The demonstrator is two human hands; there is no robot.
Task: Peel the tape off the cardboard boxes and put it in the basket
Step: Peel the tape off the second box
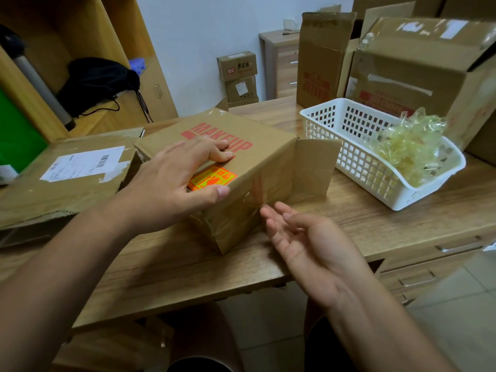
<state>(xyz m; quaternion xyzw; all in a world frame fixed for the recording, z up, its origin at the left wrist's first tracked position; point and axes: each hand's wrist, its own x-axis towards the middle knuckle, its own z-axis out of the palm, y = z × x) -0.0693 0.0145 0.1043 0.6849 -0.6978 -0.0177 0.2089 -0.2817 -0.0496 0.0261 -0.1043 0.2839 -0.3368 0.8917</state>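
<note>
Left grip (177,181) is palm down, fingers spread a bit and bent at the tips, thumb (214,193) sticking out sideways to the right. Right grip (308,245) is flipped palm up, fingers loosely curved with nothing in them, tips near that thumb but not touching it. Both arms are bare: left forearm (80,251) comes in from the lower left, right forearm (375,312) from the lower right.

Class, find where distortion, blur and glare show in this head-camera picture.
Head view: wide-angle distortion tilts the shelf and the big box near the edges; the right hand looks slightly motion-blurred at its fingertips; light glints off the clear tape on the MAKEUP box side.
</note>
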